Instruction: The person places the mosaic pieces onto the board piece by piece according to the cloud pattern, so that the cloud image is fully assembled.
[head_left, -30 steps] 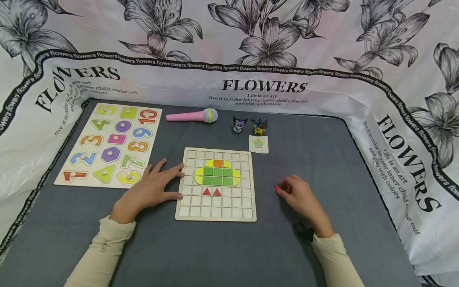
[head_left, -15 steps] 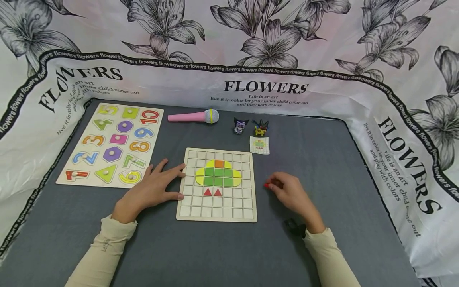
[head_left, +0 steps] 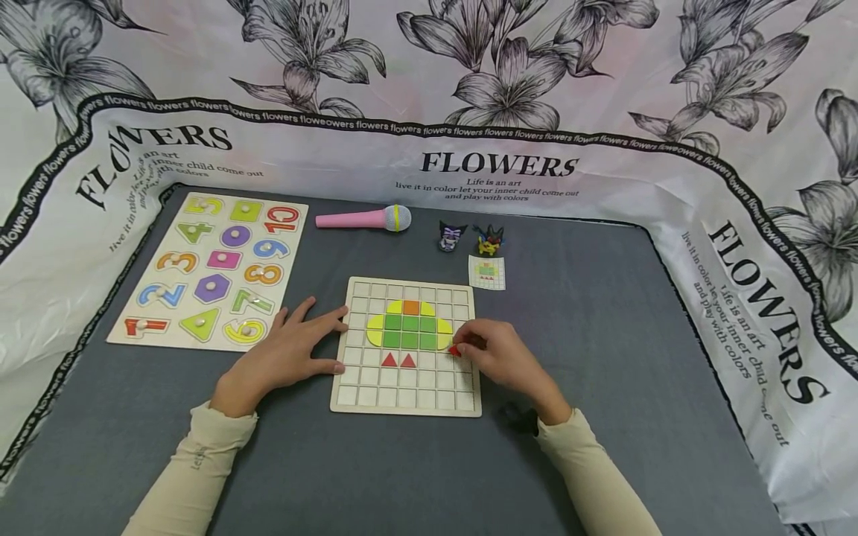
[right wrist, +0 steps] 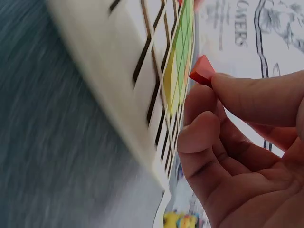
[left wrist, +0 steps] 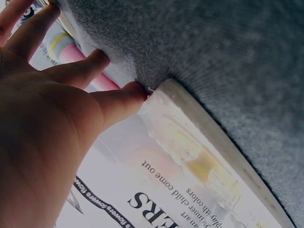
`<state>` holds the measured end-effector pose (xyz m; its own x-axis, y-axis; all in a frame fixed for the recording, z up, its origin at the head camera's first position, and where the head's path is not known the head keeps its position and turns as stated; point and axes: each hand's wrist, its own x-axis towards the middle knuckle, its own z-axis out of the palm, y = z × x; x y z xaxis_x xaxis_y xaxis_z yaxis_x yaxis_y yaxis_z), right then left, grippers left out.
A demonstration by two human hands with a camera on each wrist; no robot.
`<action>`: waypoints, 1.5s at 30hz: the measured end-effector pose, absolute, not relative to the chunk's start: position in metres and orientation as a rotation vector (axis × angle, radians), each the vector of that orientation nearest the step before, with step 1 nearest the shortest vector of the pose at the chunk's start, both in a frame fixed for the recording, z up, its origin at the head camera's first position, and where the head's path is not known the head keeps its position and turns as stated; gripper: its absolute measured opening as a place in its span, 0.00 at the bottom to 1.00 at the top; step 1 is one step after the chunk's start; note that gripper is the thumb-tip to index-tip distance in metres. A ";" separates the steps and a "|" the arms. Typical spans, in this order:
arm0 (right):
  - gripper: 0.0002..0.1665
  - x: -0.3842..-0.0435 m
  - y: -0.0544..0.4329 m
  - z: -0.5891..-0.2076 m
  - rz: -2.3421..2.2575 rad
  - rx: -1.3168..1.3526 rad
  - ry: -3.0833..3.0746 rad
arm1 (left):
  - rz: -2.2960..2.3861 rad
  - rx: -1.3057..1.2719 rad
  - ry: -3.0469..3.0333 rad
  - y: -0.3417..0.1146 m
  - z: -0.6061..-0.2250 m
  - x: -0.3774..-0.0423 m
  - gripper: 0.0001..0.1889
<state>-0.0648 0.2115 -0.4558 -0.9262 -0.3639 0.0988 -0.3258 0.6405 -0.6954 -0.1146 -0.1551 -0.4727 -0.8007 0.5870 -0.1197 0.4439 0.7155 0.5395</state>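
Note:
A wooden grid board [head_left: 375, 398] lies in the middle of the table, bearing green squares [head_left: 409, 331], yellow rounded pieces, an orange square [head_left: 411, 307] and two red triangles [head_left: 408, 361]. My right hand [head_left: 504, 357] pinches a red triangular block [right wrist: 203, 70] between thumb and forefinger, over the board's right edge. In the right wrist view the block stands out past the fingertips. My left hand [head_left: 281, 361] lies spread at the board's left side, its fingertips right at the edge and the fingers extended.
A number-and-shape puzzle board [head_left: 208, 272] lies at the left, near my left fingers. Behind the grid board are a pink toy microphone [head_left: 362, 218], two small figurines [head_left: 490, 240] and a small pattern card [head_left: 486, 273]. A flower-printed sheet [head_left: 348, 171] borders the table.
My right hand has moved left with the red triangular block, from the table beside the grid board to over its right edge. The left hand has stayed at the board's left side.

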 end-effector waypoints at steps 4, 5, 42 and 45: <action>0.05 -0.069 0.199 -0.459 -1.125 -0.736 2.755 | 0.725 0.812 2.641 -0.155 -0.473 -0.115 0.39; 0.05 -0.070 0.196 -0.460 -1.116 -0.761 2.746 | 0.726 0.814 2.641 -0.154 -0.473 -0.114 0.39; 0.06 -0.052 0.200 -0.468 -1.023 -0.728 2.917 | 0.765 0.827 2.625 -0.148 -0.482 -0.098 0.33; 0.06 -0.043 0.215 -0.472 -1.008 -0.638 3.021 | 0.781 0.878 2.641 -0.142 -0.487 -0.091 0.27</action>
